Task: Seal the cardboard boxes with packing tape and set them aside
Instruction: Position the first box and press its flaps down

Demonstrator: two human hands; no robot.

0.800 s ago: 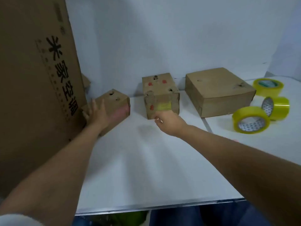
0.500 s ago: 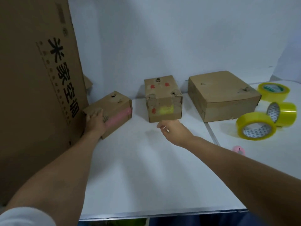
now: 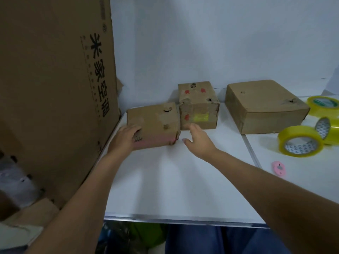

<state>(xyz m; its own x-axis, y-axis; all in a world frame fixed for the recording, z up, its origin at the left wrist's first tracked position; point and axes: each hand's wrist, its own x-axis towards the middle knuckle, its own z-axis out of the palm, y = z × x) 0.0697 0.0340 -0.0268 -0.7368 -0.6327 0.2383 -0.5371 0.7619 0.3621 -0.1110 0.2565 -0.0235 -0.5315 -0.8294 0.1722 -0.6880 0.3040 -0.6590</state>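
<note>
While the person is leaning over the white bench [image 3: 174, 180], the left hand [image 3: 126, 137] is gripping the near left corner of a small cardboard box [image 3: 153, 123], fingers curled onto its top and side. The right hand [image 3: 199, 141] is hovering just beside that box's right end, fingers spread and relaxed, holding nothing; whether it is touching the cardboard I cannot tell. This box is lying near the back left of the bench, its front face tinted pink, with small holes punched in the top. Just behind and to its right, apparently touching it, a second small box [image 3: 199, 107] is standing with red dots and a yellow patch on its front. Farther right a wider, flatter box [image 3: 264, 105] is sitting apart. Three rolls of yellow packing tape [image 3: 300, 141] are waiting at the right edge, well apart from both hands, with a small pink object [image 3: 278, 167] in front of them. A tall printed carton [image 3: 55, 88] is rising at the left. Judging from this, the work is at an early stage: a box is only being fetched, no tape is in hand, and I cannot tell whether any box already carries clear tape, so taping and setting aside seem to be waiting for all three.
</note>
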